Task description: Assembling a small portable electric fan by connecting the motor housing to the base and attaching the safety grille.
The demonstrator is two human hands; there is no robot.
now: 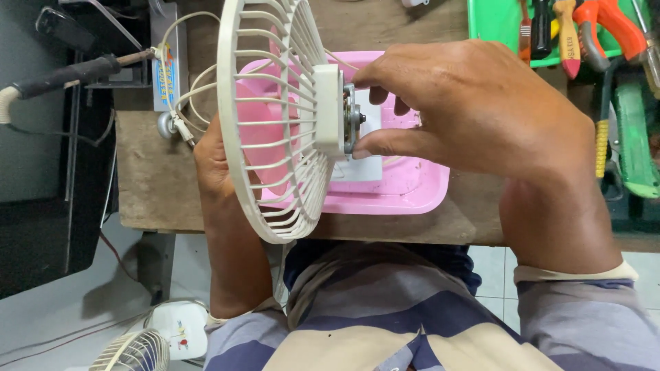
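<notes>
A cream plastic fan grille (271, 117) stands on edge over the workbench, seen almost side-on. My left hand (214, 161) grips its rim from behind, on the left. A square cream hub (328, 110) sits at the grille's centre, with a small metal motor part (352, 118) on its right face. My right hand (474, 110) reaches in from the right, thumb and fingers pinched around that metal part. Beneath both lies a pink plastic tray (412, 189) holding a white piece, partly hidden.
A wooden workbench (148, 178) carries white cable and a soldering iron (62, 75) at the left. A green tray (495, 24) of screwdrivers and pliers sits at the back right. Another fan grille (134, 352) and a white power strip (180, 328) lie on the floor.
</notes>
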